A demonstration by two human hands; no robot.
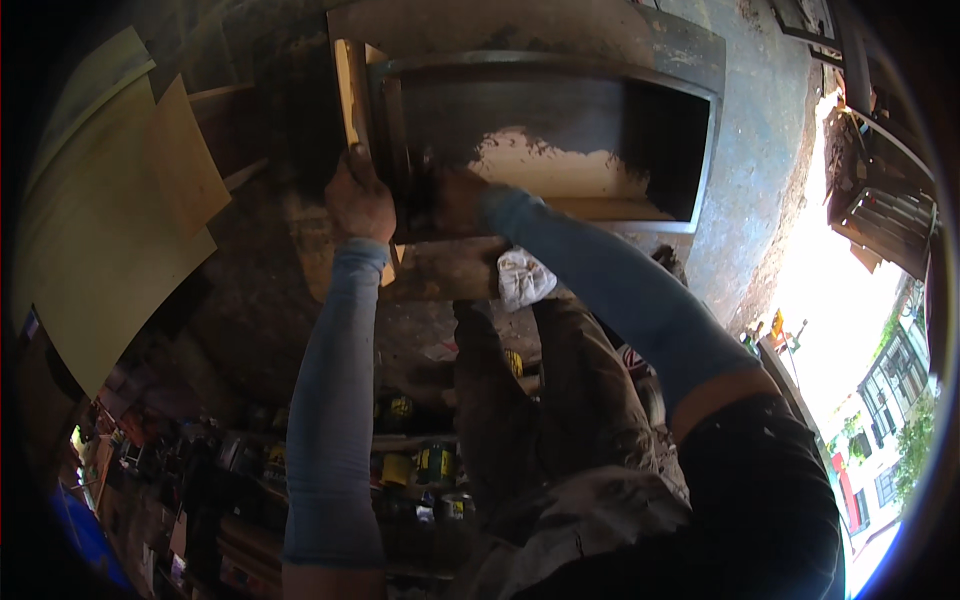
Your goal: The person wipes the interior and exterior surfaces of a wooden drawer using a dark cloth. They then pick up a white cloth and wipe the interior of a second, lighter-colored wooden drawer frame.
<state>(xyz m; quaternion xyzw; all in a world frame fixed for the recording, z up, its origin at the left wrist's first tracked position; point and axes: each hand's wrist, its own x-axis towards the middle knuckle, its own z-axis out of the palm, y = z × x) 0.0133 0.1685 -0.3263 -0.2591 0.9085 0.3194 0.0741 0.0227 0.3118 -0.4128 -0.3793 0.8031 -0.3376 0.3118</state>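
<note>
A wooden box-like cabinet [660,80] lies with its open side up in front of me. Dark stain covers much of its inside, while a patch of pale wood [560,165] on the inner face is bare, with a ragged edge. At the cabinet's left end, my left hand [361,202] is closed on the pale-edged side board [349,95]. My right hand [458,202] reaches into the near left part of the cabinet. It is in deep shadow, so its fingers and anything in them cannot be made out. Both arms wear blue-grey sleeves.
A crumpled white cloth or bag [524,279] lies by the cabinet's near side. Large pale sheets [110,230] stand at the left. Several tins, one with a yellow label [436,463], and clutter sit below. Stacked wooden pieces [885,225] are at the right.
</note>
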